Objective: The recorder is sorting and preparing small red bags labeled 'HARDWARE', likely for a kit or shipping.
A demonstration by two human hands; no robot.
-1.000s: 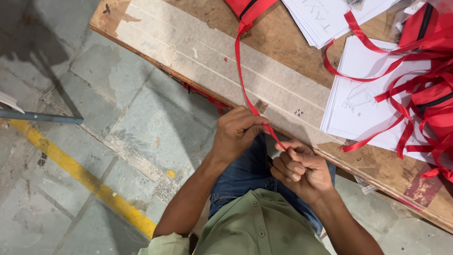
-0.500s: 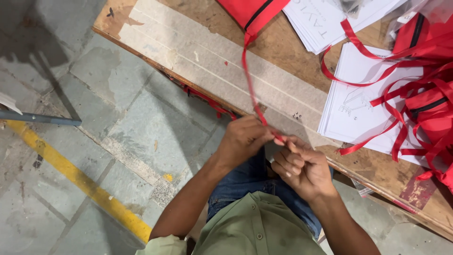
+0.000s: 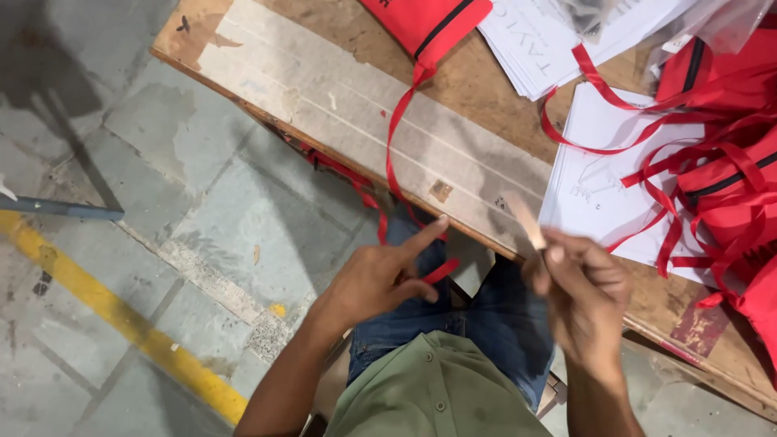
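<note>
My left hand (image 3: pixel 376 279) is over my lap just below the table edge. It pinches the end of a red ribbon (image 3: pixel 392 154), with the index finger pointing out. The ribbon hangs down from a red pouch (image 3: pixel 425 24) with a black zip at the top of the wooden table (image 3: pixel 324 89). My right hand (image 3: pixel 584 293) is blurred at the table's front edge. Its fingers hold up a small pale strip (image 3: pixel 526 220). I cannot tell what the strip is.
White printed sheets (image 3: pixel 595 190) lie on the table. At the right is a heap of red pouches with tangled red ribbons (image 3: pixel 720 170). More paper sheets (image 3: pixel 534 44) sit at the top. Below left are a concrete floor with a yellow line (image 3: pixel 121 320) and a grey bar (image 3: pixel 61 209).
My hands were together on the ribbon and have now come apart. The right hand has moved right and up with the pale strip. The left hand keeps the ribbon end.
</note>
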